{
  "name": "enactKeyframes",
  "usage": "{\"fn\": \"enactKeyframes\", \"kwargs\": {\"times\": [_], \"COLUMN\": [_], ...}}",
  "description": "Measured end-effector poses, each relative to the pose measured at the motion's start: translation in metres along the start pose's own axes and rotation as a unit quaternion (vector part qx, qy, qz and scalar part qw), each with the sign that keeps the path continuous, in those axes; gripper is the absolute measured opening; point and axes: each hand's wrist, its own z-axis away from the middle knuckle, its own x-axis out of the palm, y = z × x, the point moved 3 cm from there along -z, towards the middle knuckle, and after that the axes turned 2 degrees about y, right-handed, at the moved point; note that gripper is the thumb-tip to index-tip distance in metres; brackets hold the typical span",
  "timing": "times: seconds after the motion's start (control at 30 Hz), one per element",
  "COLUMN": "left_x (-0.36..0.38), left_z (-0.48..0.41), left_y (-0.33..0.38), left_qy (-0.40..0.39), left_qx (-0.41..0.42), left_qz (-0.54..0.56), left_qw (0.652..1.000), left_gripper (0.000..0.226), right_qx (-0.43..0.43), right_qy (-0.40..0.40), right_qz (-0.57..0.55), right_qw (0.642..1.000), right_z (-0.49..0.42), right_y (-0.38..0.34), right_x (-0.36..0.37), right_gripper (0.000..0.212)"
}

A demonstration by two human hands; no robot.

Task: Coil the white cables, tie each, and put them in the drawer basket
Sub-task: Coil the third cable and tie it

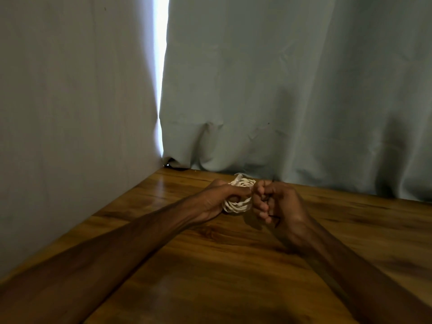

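Note:
A white cable wound into a small tight coil sits just above the wooden table, near its far edge. My left hand is wrapped around the coil's left side, thumb across the top. My right hand is closed right beside the coil, fingers pinched on a thin dark tie whose end pokes out below the fist. The coil's middle is hidden by my fingers. No drawer basket is in view.
A pale grey-green curtain hangs along the table's far edge, with a bright gap of light at its left. A plain wall borders the table on the left.

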Motion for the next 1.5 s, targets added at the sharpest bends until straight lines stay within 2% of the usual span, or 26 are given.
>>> {"fn": "enactKeyframes", "kwargs": {"times": [0.1,0.23,0.33,0.5,0.63,0.7,0.77,0.83,0.97,1.0,1.03,1.1,1.17,1.27,1.37,1.47,1.5], "left_x": [0.005,0.008,0.004,0.000,-0.002,-0.008,-0.016,-0.023,-0.025,-0.025,-0.024,-0.022,-0.022,-0.020,-0.020,-0.023,-0.024], "left_z": [0.000,0.002,0.001,0.003,0.005,0.005,0.005,0.005,0.008,0.008,0.008,0.011,0.013,0.010,0.007,0.000,-0.002], "left_y": [-0.002,-0.002,0.000,0.003,0.008,0.012,0.014,0.014,0.016,0.017,0.018,0.023,0.025,0.024,0.023,0.014,0.011], "left_qy": [0.004,-0.044,-0.078,-0.068,-0.054,-0.039,-0.011,0.017,0.053,0.056,0.058,0.061,0.078,0.088,0.091,0.090,0.091], "left_qx": [-0.010,-0.057,-0.070,-0.031,-0.014,-0.001,0.001,0.008,0.016,0.012,0.012,0.017,0.023,0.038,0.041,0.031,0.032], "left_qz": [-0.010,0.032,0.048,0.037,0.013,-0.011,-0.046,-0.084,-0.184,-0.198,-0.207,-0.234,-0.268,-0.282,-0.306,-0.285,-0.268], "left_qw": [1.000,0.997,0.993,0.996,0.998,0.999,0.999,0.996,0.981,0.978,0.977,0.970,0.960,0.955,0.947,0.954,0.959], "left_gripper": [0.021,0.037,0.030,0.020,0.018,0.033,0.051,0.057,0.066,0.069,0.066,0.045,0.035,0.033,0.038,0.073,0.079], "right_qx": [0.036,0.054,0.045,0.033,0.034,0.036,0.046,0.055,0.009,-0.036,-0.094,-0.205,-0.260,-0.288,-0.271,-0.241,-0.232], "right_qy": [-0.055,-0.096,-0.119,-0.135,-0.102,-0.072,-0.033,0.016,0.079,0.077,0.075,0.070,0.060,0.079,0.085,0.093,0.107], "right_qz": [-0.040,-0.041,-0.025,0.043,0.108,0.138,0.171,0.183,0.228,0.274,0.344,0.487,0.559,0.625,0.664,0.684,0.680], "right_qw": [0.997,0.993,0.992,0.989,0.988,0.987,0.984,0.981,0.970,0.958,0.931,0.846,0.785,0.721,0.691,0.682,0.687], "right_z": [0.003,0.010,0.011,0.009,0.006,0.005,0.006,0.006,0.007,0.008,0.009,0.009,0.008,0.005,0.005,0.006,0.006], "right_y": [0.000,-0.002,-0.004,0.000,0.000,-0.003,-0.005,-0.006,-0.010,-0.012,-0.016,-0.020,-0.021,-0.024,-0.030,-0.032,-0.032], "right_x": [0.009,0.020,0.023,0.015,0.004,-0.001,-0.005,-0.006,-0.005,-0.004,-0.003,-0.004,-0.004,-0.008,-0.011,-0.011,-0.011], "right_gripper": [0.021,0.021,0.022,0.015,0.010,0.009,0.020,0.033,0.036,0.035,0.033,0.025,0.018,0.019,0.015,0.008,0.005]}}
